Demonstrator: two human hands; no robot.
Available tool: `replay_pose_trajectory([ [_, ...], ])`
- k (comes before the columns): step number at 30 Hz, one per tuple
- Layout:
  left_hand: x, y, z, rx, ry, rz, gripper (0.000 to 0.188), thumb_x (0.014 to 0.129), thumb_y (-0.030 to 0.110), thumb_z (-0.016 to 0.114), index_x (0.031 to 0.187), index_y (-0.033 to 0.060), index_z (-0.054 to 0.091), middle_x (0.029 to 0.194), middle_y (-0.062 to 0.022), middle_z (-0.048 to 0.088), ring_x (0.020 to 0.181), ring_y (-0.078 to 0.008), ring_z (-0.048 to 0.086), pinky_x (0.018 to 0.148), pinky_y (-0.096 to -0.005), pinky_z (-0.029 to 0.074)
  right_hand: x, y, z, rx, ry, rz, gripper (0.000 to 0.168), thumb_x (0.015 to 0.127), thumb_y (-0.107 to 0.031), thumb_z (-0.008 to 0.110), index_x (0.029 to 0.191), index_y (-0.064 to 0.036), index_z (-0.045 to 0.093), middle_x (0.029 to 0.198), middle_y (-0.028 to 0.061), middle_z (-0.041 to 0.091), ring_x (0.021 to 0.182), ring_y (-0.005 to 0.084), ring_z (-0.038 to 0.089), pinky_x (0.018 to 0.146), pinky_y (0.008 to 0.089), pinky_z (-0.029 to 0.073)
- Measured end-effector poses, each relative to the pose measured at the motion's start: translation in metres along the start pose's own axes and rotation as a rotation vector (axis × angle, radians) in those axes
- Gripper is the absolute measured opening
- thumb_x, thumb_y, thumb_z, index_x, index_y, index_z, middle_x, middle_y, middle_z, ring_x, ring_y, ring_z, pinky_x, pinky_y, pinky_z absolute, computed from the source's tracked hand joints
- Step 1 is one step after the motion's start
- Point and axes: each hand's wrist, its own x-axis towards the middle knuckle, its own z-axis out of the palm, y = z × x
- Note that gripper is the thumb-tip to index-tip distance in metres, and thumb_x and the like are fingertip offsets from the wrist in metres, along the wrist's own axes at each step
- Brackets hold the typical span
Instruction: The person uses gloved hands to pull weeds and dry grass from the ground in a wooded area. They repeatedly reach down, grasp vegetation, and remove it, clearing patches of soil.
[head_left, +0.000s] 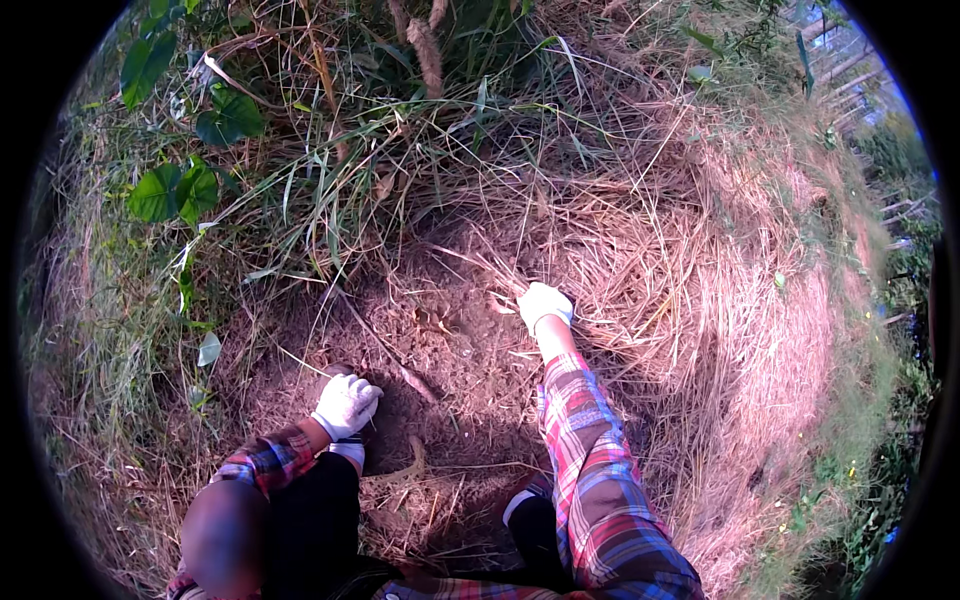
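My right hand (545, 306), in a white glove, reaches forward to the near edge of a layer of dry grass (645, 262). Its fingers are closed around some dry stalks (491, 262), which stick out up and to the left of the glove. My left hand (345, 405), also gloved in white, is low beside my left leg with its fingers curled. A thin pale stem (304, 361) ends close to that glove; whether the fingers hold anything is hidden. Bare brown soil (465, 352) lies between the hands.
A thin stick (386, 345) lies across the soil, and a short forked twig (409, 465) is nearer my feet. Green grass and broad-leaved vines (161, 191) grow at the left. Thick woody stems (426, 56) rise ahead. Long dry grass (772, 315) covers the right side.
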Motion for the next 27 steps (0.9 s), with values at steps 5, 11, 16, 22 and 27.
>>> replay_pose_trajectory([
  [5, -0.001, -0.001, 0.004, -0.022, -0.016, -0.008, 0.014, 0.074, 0.016, 0.062, 0.087, 0.0119, 0.062, 0.072, -0.0083, 0.056, 0.071, -0.0285, 0.055, 0.064, -0.0417, 0.043, -0.039, -0.024, 0.011, 0.135, -0.008, 0.058, 0.037, 0.087, -0.035, 0.049, 0.104, -0.007, 0.066, 0.107, 0.0199, 0.063, 0.102, 0.0344, 0.061, 0.086, 0.042, 0.049],
  [11, -0.006, -0.004, 0.003, -0.062, -0.006, -0.025, 0.011, 0.076, 0.016, 0.06, 0.086, 0.0113, 0.062, 0.074, -0.0086, 0.057, 0.071, -0.0289, 0.055, 0.064, -0.0417, 0.043, -0.113, 0.017, 0.023, 0.028, -0.087, -0.061, 0.043, 0.083, -0.046, 0.052, 0.1, -0.008, 0.064, 0.097, 0.0168, 0.066, 0.093, 0.0353, 0.063, 0.081, 0.0444, 0.049],
  [16, -0.006, -0.001, 0.001, -0.001, 0.028, 0.006, 0.012, 0.075, 0.015, 0.061, 0.086, 0.0089, 0.061, 0.073, -0.009, 0.056, 0.072, -0.0295, 0.055, 0.066, -0.0416, 0.043, -0.203, 0.212, 0.061, -0.039, 0.012, 0.27, 0.041, 0.081, -0.046, 0.056, 0.098, -0.01, 0.065, 0.094, 0.0174, 0.066, 0.09, 0.0361, 0.063, 0.078, 0.0452, 0.049],
  [22, 0.003, 0.01, 0.006, 0.056, 0.02, -0.012, 0.009, 0.076, 0.015, 0.06, 0.085, 0.011, 0.061, 0.075, -0.0082, 0.055, 0.075, -0.0287, 0.054, 0.068, -0.041, 0.042, -0.366, 0.373, 0.133, 0.553, 0.658, 0.771, 0.031, 0.081, -0.023, 0.065, 0.089, 0.007, 0.063, 0.079, 0.0235, 0.066, 0.074, 0.0371, 0.064, 0.068, 0.0416, 0.048],
  [27, 0.003, 0.01, 0.005, 0.124, -0.039, -0.012, 0.01, 0.077, 0.016, 0.059, 0.085, 0.0105, 0.061, 0.077, -0.0084, 0.057, 0.077, -0.0287, 0.054, 0.07, -0.0412, 0.042, -0.512, 0.35, 0.288, 0.3, 0.203, 1.191, 0.037, 0.081, -0.03, 0.057, 0.089, 0.005, 0.066, 0.076, 0.0262, 0.064, 0.081, 0.0396, 0.064, 0.069, 0.0465, 0.049],
])
